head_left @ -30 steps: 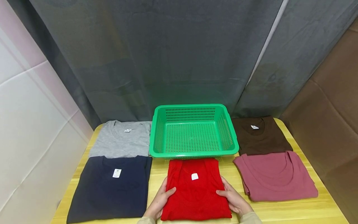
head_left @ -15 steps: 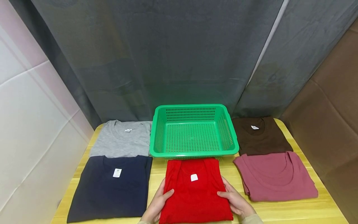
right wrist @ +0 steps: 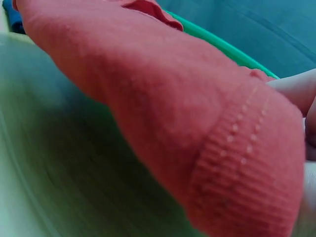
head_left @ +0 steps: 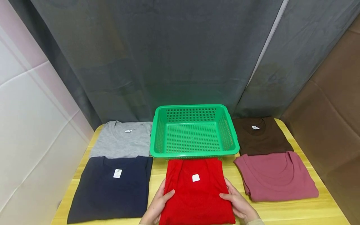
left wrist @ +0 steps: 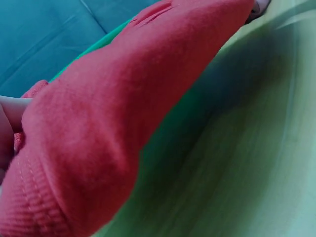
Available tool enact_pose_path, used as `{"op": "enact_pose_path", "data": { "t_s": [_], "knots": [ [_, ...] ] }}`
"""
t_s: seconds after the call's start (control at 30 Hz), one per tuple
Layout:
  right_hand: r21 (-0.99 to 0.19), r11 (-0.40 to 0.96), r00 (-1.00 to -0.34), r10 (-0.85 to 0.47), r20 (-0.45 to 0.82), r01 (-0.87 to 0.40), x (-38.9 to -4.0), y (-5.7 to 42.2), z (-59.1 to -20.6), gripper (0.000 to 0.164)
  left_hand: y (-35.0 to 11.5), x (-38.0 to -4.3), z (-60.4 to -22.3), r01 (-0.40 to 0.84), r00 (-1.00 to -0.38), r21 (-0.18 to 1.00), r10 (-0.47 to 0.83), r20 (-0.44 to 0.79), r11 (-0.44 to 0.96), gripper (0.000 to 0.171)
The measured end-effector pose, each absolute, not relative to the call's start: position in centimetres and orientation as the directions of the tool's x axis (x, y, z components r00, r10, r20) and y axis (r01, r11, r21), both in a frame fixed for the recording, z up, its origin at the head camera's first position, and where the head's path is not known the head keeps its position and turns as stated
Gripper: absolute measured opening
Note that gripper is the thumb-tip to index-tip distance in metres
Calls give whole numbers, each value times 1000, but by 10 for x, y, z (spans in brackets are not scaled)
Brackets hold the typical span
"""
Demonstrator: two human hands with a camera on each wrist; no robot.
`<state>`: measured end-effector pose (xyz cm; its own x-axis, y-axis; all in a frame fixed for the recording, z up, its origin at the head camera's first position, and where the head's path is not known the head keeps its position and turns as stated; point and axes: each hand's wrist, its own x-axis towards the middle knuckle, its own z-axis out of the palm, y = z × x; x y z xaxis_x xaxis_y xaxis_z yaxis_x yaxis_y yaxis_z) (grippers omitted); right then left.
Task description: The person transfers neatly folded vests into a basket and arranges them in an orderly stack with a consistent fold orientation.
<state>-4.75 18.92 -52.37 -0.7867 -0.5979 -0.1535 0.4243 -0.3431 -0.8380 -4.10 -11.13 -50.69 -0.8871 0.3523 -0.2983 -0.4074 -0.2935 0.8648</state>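
Between the left hand (head_left: 158, 202) and the right hand (head_left: 239, 201), a folded red shirt (head_left: 197, 201) is pinched at both sides: thumbs on top, remaining fingers beneath, largely hidden by fabric. Both wrist views show shaded tabletop (head_left: 292, 213) under the shirt. The lower frame border crops both sleeves (head_left: 255, 222); the shirt's near edge runs close to that border. A white neck label (head_left: 196, 177) lies beyond the thumbs; no writing is legible. Farther beyond the fingers, the green basket (head_left: 194, 155) sets its near rim just beside the collar edge. Left of the left fingers: navy shirt (head_left: 109, 197), label print too small to read; grey shirt (head_left: 121, 145) beyond. Right of the right fingers: pink shirt (head_left: 281, 181), then brown shirt (head_left: 265, 140). Strips of tabletop separate each hand from the adjacent shirt.
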Motion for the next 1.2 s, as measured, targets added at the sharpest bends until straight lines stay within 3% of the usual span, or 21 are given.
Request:
{"op": "enact_pose_path", "data": {
  "t_s": [0.17,0.33,0.57,0.73,1.2],
  "knots": [
    [-834,-352,-784,-603,-147,426,-47,190,-520,63,-111,-42,-503,-406,-886,865,359,-293,-296,67],
    [-825,-360,-776,-614,-142,436,-47,190,-516,70,-111,-41,-499,-400,-888,866,362,-284,-301,68],
    [-817,-376,-772,-623,-127,438,-46,188,-509,63,-113,-40,-492,-398,-888,868,362,-283,-298,68],
    [-834,-362,-783,-609,-126,416,-46,187,-505,67,-114,-40,-487,-400,-887,870,360,-289,-288,67],
    [-822,-442,-769,-639,7,360,-44,185,-492,61,-116,-38,-476,-382,-888,875,378,-260,-296,68]
  ]
}}
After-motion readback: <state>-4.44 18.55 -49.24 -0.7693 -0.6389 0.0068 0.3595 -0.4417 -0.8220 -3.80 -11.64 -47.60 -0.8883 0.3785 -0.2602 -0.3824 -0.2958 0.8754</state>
